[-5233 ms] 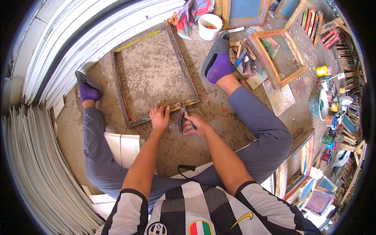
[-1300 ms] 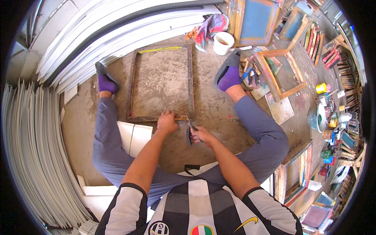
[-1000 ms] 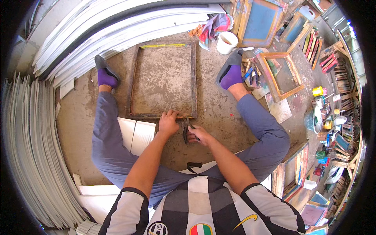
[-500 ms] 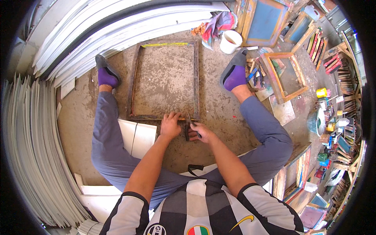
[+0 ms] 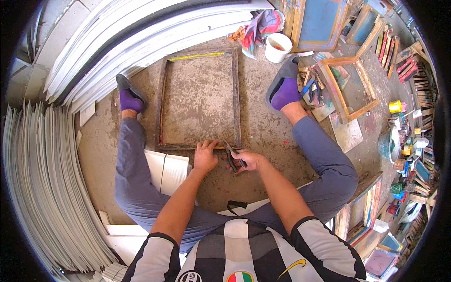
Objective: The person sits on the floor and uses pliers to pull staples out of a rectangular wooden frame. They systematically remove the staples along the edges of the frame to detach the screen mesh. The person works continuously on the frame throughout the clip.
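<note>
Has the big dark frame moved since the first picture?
Yes. Judged against the white bucket, the dark frame has turned clockwise in this view, its near right corner swinging left.

Left hand (image 5: 206, 156) covers part of the wooden frame (image 5: 236, 98); right hand (image 5: 248, 161) partly hides the pliers (image 5: 229, 156). Shirt (image 5: 236, 239) cut by lower edge; contents (image 5: 278, 47) of white bucket (image 5: 274, 57) too small to identify.

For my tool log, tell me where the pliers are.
In the head view, near centre, the pliers are in the right hand, by the near right corner of the dark wooden frame.
</note>
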Demonstrator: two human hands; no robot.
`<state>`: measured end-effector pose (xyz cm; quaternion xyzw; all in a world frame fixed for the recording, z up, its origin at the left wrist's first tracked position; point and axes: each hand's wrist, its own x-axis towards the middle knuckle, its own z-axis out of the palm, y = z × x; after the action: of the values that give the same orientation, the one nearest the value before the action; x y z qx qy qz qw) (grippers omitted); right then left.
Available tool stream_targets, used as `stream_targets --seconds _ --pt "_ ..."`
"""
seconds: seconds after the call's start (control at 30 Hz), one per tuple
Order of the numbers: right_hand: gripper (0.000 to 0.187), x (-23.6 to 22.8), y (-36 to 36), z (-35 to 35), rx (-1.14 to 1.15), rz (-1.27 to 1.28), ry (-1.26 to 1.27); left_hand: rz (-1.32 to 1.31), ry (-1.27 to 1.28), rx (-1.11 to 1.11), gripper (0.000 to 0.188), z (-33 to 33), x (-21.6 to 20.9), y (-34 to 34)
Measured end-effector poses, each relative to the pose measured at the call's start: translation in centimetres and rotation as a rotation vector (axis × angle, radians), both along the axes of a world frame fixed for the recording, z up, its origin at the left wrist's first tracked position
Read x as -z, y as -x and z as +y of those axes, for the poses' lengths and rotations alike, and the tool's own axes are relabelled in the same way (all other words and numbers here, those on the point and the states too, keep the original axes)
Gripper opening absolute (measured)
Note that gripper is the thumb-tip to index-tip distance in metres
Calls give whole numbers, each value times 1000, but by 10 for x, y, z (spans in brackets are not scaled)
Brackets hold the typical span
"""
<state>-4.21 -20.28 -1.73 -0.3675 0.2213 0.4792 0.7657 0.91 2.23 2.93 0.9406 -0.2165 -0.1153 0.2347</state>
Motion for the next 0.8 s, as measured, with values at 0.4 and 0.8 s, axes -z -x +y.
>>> stream_targets --seconds 0.4,0.8 --pt "54 -6 4 2 -30 -121 198 -122 137 -132 43 12 19 -14" --pt "59 -7 2 2 -74 -184 279 -259 -101 -491 36 -25 48 -51"
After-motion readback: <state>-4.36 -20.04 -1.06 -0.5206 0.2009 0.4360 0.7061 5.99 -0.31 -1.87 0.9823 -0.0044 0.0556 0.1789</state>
